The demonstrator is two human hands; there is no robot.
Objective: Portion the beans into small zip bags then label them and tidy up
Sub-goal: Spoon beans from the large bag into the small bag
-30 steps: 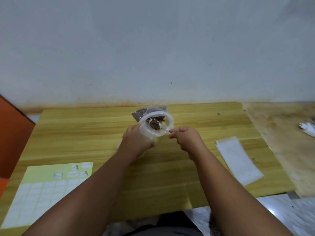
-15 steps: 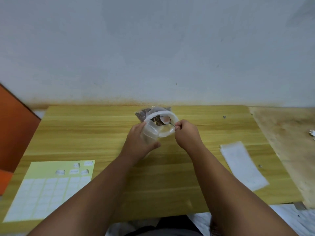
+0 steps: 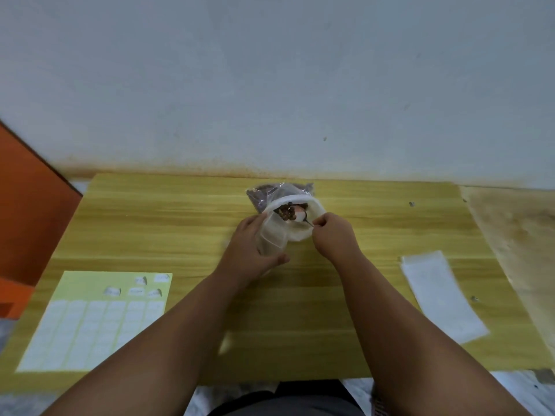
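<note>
A translucent white-rimmed container (image 3: 300,232) sits tilted toward me at the middle of the wooden table (image 3: 186,229). My left hand (image 3: 249,250) grips its left side together with a small clear zip bag (image 3: 271,240). My right hand (image 3: 333,235) pinches the thin handle of a small spoon (image 3: 300,214). The spoon's bowl sits in the container's mouth beside a clump of brown beans (image 3: 285,213). Just behind the container lies a clear bag of beans (image 3: 264,195), partly hidden by it.
A pale green sheet of white labels (image 3: 90,319), a few of them peeled up, lies at the front left. A flat white strip of bags (image 3: 441,295) lies at the right. An orange panel (image 3: 27,223) stands at the left, and a bare rough board (image 3: 516,235) borders the right edge.
My right hand has moved in to the container's rim with the spoon, and the beans now show at the spoon. My left hand has kept its grip.
</note>
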